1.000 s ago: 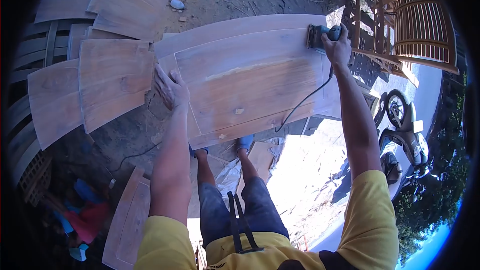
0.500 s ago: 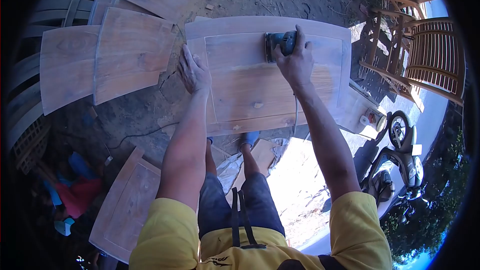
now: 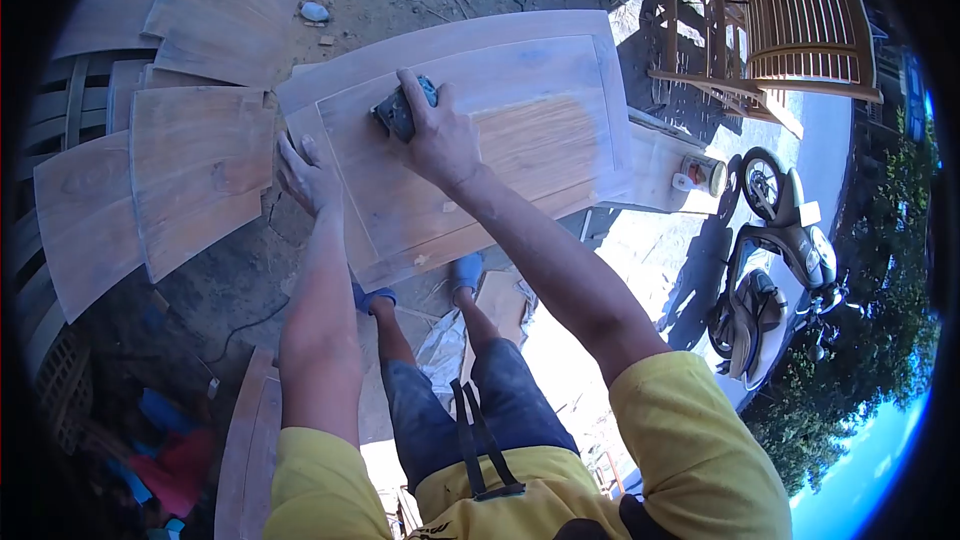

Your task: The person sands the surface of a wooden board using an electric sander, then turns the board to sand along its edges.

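Observation:
A wooden panel [image 3: 520, 155] with a thin inset border lies flat before me, pale and dusty along its upper part and browner in the middle. My right hand [image 3: 440, 135] is wrapped round a dark teal power sander [image 3: 396, 114], which rests on the panel's upper left part. At the panel's left edge is my left hand [image 3: 308, 175], its fingers apart and the fingertips against the edge. The sander's underside is hidden, and its cord does not show beside my right arm.
More wooden panels [image 3: 200, 170] lie at the left, and one [image 3: 250, 450] stands lower left. A person in red [image 3: 175, 470] is beyond it. At the right are a tin [image 3: 705, 176], slatted wooden chairs [image 3: 810, 20] and a motorcycle [image 3: 785, 240].
My right hand has carried the sander leftward across the panel, from its upper right corner to its upper left part. My left hand stays at the left edge. The whole view has shifted and tilted.

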The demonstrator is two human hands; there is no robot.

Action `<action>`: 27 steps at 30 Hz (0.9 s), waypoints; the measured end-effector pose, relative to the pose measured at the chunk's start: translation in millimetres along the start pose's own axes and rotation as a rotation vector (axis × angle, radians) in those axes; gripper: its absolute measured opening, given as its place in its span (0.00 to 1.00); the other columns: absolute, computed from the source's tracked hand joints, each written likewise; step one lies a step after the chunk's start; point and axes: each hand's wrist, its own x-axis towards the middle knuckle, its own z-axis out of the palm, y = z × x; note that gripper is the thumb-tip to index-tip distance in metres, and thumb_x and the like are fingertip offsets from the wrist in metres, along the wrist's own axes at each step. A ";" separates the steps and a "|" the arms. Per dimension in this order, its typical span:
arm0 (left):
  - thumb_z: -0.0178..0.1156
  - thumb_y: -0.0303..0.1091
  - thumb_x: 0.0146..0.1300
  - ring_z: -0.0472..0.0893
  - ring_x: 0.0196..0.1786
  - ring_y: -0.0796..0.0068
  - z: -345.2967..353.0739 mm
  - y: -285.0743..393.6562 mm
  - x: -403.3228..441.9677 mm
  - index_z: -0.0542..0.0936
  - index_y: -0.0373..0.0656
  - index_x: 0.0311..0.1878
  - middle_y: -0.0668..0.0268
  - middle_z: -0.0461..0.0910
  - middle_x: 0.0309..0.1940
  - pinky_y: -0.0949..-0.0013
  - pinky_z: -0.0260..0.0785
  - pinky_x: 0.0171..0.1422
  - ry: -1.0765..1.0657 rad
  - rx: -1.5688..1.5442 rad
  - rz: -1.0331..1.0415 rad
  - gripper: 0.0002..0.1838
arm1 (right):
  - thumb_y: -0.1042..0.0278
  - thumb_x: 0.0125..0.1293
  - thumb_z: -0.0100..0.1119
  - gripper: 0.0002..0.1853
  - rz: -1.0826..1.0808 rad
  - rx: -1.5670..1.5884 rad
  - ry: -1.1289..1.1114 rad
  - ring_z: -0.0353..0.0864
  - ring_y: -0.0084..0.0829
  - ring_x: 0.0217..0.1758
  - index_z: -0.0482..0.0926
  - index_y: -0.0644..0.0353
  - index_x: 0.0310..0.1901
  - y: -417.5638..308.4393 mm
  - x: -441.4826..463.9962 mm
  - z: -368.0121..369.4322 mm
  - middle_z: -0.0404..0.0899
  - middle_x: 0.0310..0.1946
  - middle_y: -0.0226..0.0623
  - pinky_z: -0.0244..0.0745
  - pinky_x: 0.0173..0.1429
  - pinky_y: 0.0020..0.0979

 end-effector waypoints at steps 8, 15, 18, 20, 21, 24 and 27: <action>0.52 0.53 0.83 0.72 0.75 0.38 0.0 3.9 -0.2 0.69 0.41 0.81 0.43 0.74 0.74 0.41 0.63 0.80 -0.052 0.121 -0.007 0.33 | 0.53 0.58 0.78 0.48 0.190 -0.045 0.257 0.89 0.66 0.45 0.66 0.38 0.81 147.6 22.0 -73.3 0.77 0.53 0.59 0.87 0.47 0.59; 0.51 0.54 0.83 0.76 0.72 0.38 3.1 3.5 0.3 0.68 0.41 0.82 0.42 0.76 0.73 0.43 0.67 0.76 -0.032 0.190 -0.001 0.35 | 0.46 0.60 0.77 0.48 0.328 -0.216 0.320 0.87 0.64 0.51 0.64 0.36 0.81 277.6 27.3 -141.8 0.81 0.53 0.60 0.84 0.58 0.57; 0.49 0.55 0.83 0.73 0.74 0.39 -1.3 11.9 -0.7 0.68 0.42 0.82 0.44 0.74 0.74 0.42 0.65 0.78 -0.079 0.185 -0.069 0.34 | 0.46 0.60 0.76 0.48 0.334 -0.241 0.377 0.87 0.64 0.51 0.63 0.36 0.81 308.4 15.7 -147.8 0.81 0.53 0.60 0.84 0.59 0.56; 0.49 0.55 0.83 0.73 0.74 0.39 -0.5 12.2 0.4 0.68 0.42 0.82 0.45 0.73 0.75 0.42 0.65 0.79 -0.081 0.195 -0.067 0.35 | 0.46 0.61 0.75 0.47 0.321 -0.242 0.405 0.87 0.64 0.50 0.63 0.36 0.80 307.4 2.3 -143.1 0.82 0.51 0.61 0.83 0.58 0.57; 0.49 0.55 0.83 0.73 0.75 0.40 -0.3 8.9 1.3 0.68 0.42 0.82 0.45 0.73 0.76 0.43 0.64 0.80 -0.085 0.201 -0.060 0.35 | 0.47 0.61 0.75 0.47 0.296 -0.222 0.414 0.87 0.64 0.50 0.63 0.39 0.80 304.1 -3.1 -135.9 0.82 0.49 0.62 0.83 0.58 0.56; 0.48 0.55 0.84 0.72 0.76 0.41 1.5 5.5 0.5 0.68 0.41 0.82 0.45 0.72 0.77 0.43 0.62 0.81 -0.069 0.190 -0.029 0.34 | 0.49 0.61 0.76 0.47 0.332 -0.175 0.375 0.86 0.64 0.50 0.64 0.45 0.80 259.7 -16.6 -117.9 0.82 0.48 0.62 0.83 0.57 0.55; 0.47 0.54 0.84 0.71 0.77 0.42 0.9 8.5 0.7 0.67 0.40 0.82 0.45 0.71 0.77 0.43 0.59 0.83 -0.086 0.161 -0.036 0.34 | 0.51 0.61 0.76 0.48 0.239 -0.135 0.388 0.86 0.64 0.49 0.64 0.50 0.80 218.4 -20.0 -88.5 0.81 0.48 0.62 0.84 0.54 0.54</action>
